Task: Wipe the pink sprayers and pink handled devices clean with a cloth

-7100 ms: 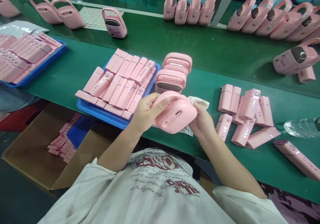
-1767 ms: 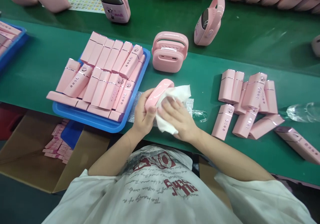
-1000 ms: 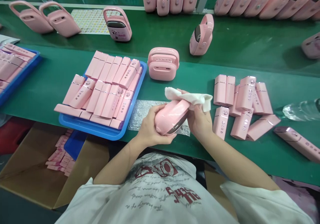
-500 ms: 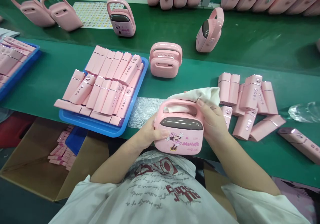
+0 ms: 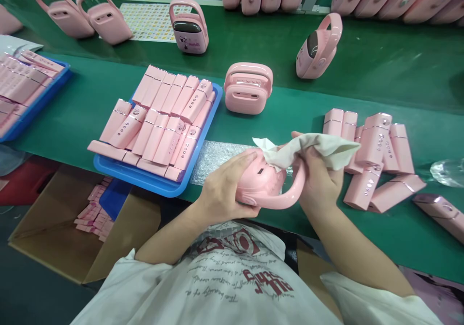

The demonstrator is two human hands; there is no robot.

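Observation:
A pink portable speaker [image 5: 253, 182] with a loop handle is gripped by my left hand [image 5: 223, 187], whose fingers wrap its body. The speaker is tilted, its handle towards my right side and its printed front out of sight. Between the fingers of my right hand [image 5: 321, 180] is a white cloth [image 5: 293, 151], and part of it lies against the speaker's body beside the handle. Just beyond, a similar pink speaker [image 5: 248, 90] stands upright on the green table.
A blue tray [image 5: 145, 185] of pink microphone-like sticks stands to the left, bubble wrap [image 5: 208, 163] beside it. Loose pink sticks [image 5: 373, 146] lie right, near a clear plastic piece [image 5: 447, 172]. More speakers [image 5: 190, 30] stand behind. An open cardboard box [image 5: 39, 238] sits below left.
The speaker has turned from showing its printed front to showing its side and handle. My left hand has shifted its hold, and the cloth has moved onto the body. The view has shifted slightly left.

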